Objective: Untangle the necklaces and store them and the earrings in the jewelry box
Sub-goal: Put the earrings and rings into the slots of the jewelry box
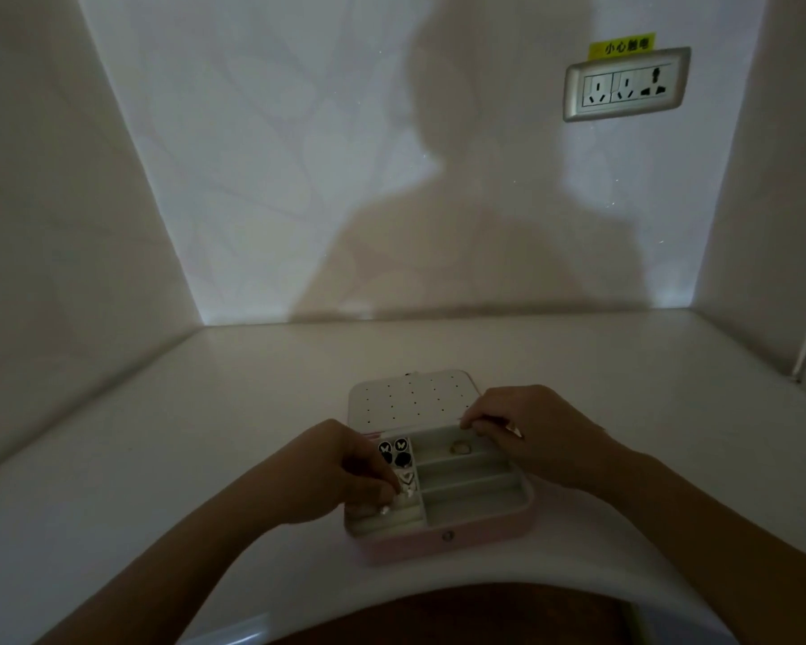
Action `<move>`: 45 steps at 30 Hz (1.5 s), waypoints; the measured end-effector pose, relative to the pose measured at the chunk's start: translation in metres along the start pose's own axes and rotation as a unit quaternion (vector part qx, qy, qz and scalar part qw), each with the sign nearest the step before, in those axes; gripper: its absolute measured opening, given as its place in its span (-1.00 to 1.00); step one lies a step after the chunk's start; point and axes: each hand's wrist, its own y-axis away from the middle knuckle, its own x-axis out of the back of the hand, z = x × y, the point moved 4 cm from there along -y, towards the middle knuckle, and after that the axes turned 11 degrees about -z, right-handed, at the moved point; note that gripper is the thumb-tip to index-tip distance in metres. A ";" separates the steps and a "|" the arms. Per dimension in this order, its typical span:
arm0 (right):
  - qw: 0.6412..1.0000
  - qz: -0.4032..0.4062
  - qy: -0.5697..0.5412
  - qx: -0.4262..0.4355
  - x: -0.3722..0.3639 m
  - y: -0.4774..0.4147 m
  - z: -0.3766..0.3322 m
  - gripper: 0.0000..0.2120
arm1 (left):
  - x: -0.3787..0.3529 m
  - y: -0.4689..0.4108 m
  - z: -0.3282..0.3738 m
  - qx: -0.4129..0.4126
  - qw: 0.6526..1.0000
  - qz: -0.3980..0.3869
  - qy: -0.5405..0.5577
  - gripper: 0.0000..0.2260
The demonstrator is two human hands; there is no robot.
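**Desk:** What is the left hand doing?

**Photographer:** The left hand [345,472], its forearm reaching in from the lower left, is curling its fingers down over the near-left slots of the open pink jewelry box [447,535]. Thumb and fingertips are pinching a small shiny earring [386,510].

**Desk:** And what is sitting inside the box?

**Photographer:** Black butterfly earrings [392,451] are lying in the far-left compartment, with a pale heart-shaped piece [406,477] just nearer the camera. A gold loop [459,448] is resting in the farthest of the long right-hand trays. The perforated white lid [410,398] is lying open behind the box on the white tabletop [159,458].

**Desk:** The right hand?

**Photographer:** The right hand [536,430] is hovering palm down over the box's far right corner, fingertips bunching together at the rim. A thin pale line is showing along them, but whether they are gripping anything is too dim to tell. A wall socket [627,83] under a yellow label [622,46] is showing at upper right.
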 end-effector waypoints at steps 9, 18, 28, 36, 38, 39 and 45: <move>1.000 -0.003 0.006 0.005 -0.002 -0.001 0.002 -0.76 | -0.004 -0.010 -0.004 0.028 0.997 0.030 -0.064 -0.90; 1.000 -0.005 0.009 0.006 -0.003 -0.001 0.001 -0.74 | -0.008 -0.009 -0.005 0.035 0.995 0.062 -0.075 -0.98; 1.000 -0.010 0.015 0.004 -0.004 -0.001 0.001 -0.76 | -0.014 -0.006 -0.006 0.035 0.991 0.106 -0.079 -0.89; 1.000 -0.007 0.022 0.010 -0.004 -0.002 0.002 -0.77 | -0.015 -0.005 -0.005 0.030 0.983 0.133 -0.123 -0.87; 1.000 -0.008 0.023 0.009 -0.004 -0.001 0.002 -0.77 | -0.015 -0.006 -0.006 0.027 0.983 0.134 -0.125 -0.82; 1.000 -0.008 0.021 0.009 -0.004 0.000 0.002 -0.76 | -0.014 -0.006 -0.006 0.025 0.983 0.133 -0.125 -0.83; 1.000 0.004 -0.005 0.002 0.007 0.001 0.004 -0.82 | 0.007 -0.007 0.005 -0.009 0.980 0.151 -0.129 -0.95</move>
